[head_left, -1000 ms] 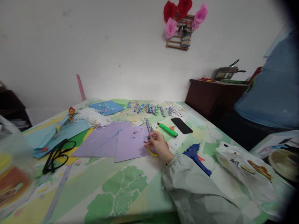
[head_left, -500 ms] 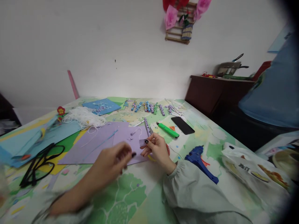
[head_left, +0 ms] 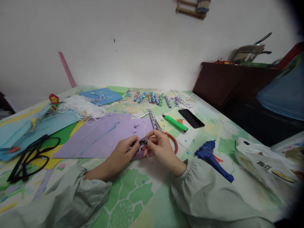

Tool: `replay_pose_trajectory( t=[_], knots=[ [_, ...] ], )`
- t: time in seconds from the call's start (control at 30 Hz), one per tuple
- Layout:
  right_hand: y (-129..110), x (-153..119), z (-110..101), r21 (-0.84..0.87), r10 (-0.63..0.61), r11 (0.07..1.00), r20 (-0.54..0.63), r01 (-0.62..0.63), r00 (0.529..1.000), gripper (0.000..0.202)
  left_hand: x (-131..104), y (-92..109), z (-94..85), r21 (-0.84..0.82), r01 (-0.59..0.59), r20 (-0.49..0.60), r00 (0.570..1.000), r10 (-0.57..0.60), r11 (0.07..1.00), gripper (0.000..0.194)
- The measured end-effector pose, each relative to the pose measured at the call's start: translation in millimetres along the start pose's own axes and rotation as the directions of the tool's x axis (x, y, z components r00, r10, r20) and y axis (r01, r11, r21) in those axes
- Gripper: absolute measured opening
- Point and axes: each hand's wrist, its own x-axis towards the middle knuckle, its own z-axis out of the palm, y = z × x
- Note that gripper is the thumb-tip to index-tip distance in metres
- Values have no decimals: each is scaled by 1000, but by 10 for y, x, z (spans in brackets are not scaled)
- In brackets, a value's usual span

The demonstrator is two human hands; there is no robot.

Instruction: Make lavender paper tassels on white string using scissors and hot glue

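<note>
Both hands meet over the purple sheets and pinch a small piece of purple paper, mostly covered by fingers. My left hand grips its left side, thumb pressed against the fingers. On the other side, my right hand is closed on the same piece, with the thumbs almost touching. Just beyond the hands lie a purple flute-like tube with holes and scissors with a red handle, partly hidden by my right hand. A small purple curl with a white string lies on the sheet.
Right of the hands are a green utility knife, a black phone, a blue glue gun and a plastic bag. To the left are white string and black-framed glasses. Several small coloured tubes lie at the back.
My left hand has moved right and forward and now pinches the purple paper, which only my right hand held before. The camera view has tilted downward.
</note>
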Motion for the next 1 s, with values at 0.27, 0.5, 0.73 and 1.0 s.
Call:
replay_pose_trajectory(
  t=[0.27, 0.5, 0.73, 1.0],
  knots=[
    [9, 7, -44, -50, -31, 998, 29, 32, 999, 21, 0, -40, 19, -41, -68, 24, 997, 70, 997, 30],
    [3, 16, -80, -240, -21, 970, 39, 30, 999, 23, 3, -30, -13, 5, -112, 27, 993, 112, 994, 28],
    [-75, -33, -43, -446, -108, 889, 10, 101, 994, 32, -43, 0, 21, -156, -45, 12, 999, 47, 987, 27],
    [-212, 29, -329, -828, -272, 559, -136, 42, 953, 12, -23, 32, -78, -496, 27, -111, 989, -95, 868, 21]
  ],
)
